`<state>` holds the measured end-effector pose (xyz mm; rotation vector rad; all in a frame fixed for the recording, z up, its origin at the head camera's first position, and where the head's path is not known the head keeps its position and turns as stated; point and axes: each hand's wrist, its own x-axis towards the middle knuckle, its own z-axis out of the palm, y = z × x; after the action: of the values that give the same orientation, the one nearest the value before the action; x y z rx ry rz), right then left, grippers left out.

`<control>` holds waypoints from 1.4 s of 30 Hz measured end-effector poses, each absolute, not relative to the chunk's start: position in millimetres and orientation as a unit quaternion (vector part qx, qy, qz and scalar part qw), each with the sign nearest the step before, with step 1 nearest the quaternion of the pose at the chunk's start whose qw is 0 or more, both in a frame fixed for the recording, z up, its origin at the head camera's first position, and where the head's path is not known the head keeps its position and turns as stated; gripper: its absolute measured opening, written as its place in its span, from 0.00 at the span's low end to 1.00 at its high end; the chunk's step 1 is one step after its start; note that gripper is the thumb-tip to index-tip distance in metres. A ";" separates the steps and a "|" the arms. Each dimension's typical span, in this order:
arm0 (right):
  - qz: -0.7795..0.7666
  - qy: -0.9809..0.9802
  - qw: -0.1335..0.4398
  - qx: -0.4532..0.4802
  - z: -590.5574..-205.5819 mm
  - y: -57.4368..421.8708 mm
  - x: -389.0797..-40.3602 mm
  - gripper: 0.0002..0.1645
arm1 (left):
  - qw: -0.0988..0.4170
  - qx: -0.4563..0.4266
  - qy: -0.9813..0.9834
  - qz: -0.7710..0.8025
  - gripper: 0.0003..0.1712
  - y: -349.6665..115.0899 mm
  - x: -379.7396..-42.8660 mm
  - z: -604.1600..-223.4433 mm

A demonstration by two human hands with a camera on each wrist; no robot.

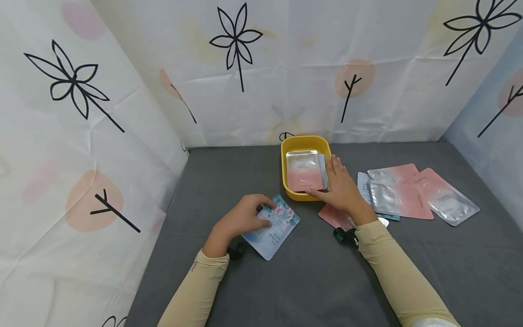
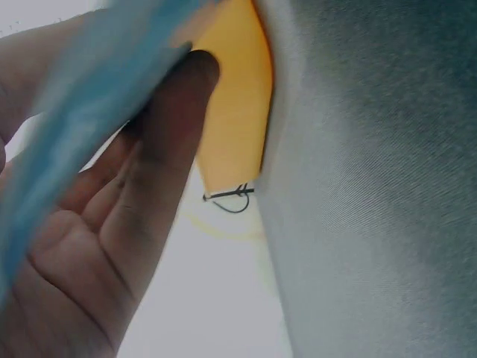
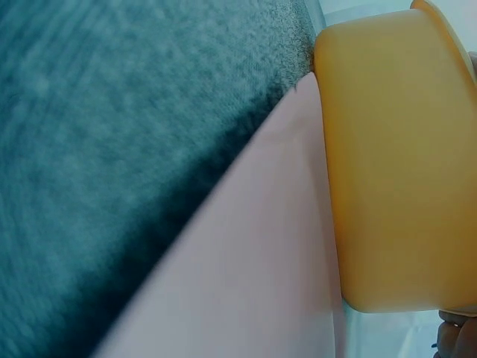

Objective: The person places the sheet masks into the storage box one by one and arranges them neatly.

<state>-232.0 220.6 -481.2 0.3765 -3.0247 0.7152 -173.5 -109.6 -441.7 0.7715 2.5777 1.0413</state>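
My left hand (image 1: 241, 218) pinches a pale blue flowered sachet (image 1: 271, 236) between thumb and fingers, just in front and left of a yellow tub (image 1: 283, 168). In the left wrist view the blurred sachet (image 2: 82, 127) runs between thumb and fingers. Inside the tub lie a pink and silver sachet (image 1: 303, 175) and, partly under it, a blue one (image 1: 323, 165). My right hand (image 1: 343, 190) rests on the tub's right rim, fingers stretched along it and the thumb at the front edge. Below that hand, a pink sachet (image 1: 333, 217) lies on the table, partly hidden.
Several pink and silver sachets (image 1: 402, 200) overlap on the grey tabletop (image 1: 318, 281) at the right, with blue ones (image 1: 362, 186) partly beneath. A white patterned cloth (image 1: 286, 104) hangs behind the table and along its sides. The tub stands near the table's back edge.
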 end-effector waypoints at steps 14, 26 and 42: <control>0.226 -0.967 0.012 0.116 -481.5 218.9 -232.0 0.79 | -0.005 0.249 0.846 0.471 0.24 -117.4 -179.1 -430.2; 0.223 -0.968 0.002 0.113 -480.8 218.0 -230.8 0.78 | -0.055 0.188 0.792 0.578 0.26 -111.0 -194.7 -430.8; 0.225 -0.968 0.009 0.114 -482.2 218.8 -231.4 0.79 | -0.072 0.195 0.748 0.630 0.28 -84.8 -221.6 -427.0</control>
<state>-231.4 218.8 -482.2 0.3564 -3.0222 0.7019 -221.6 -84.8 -427.0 0.6430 2.4662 2.0748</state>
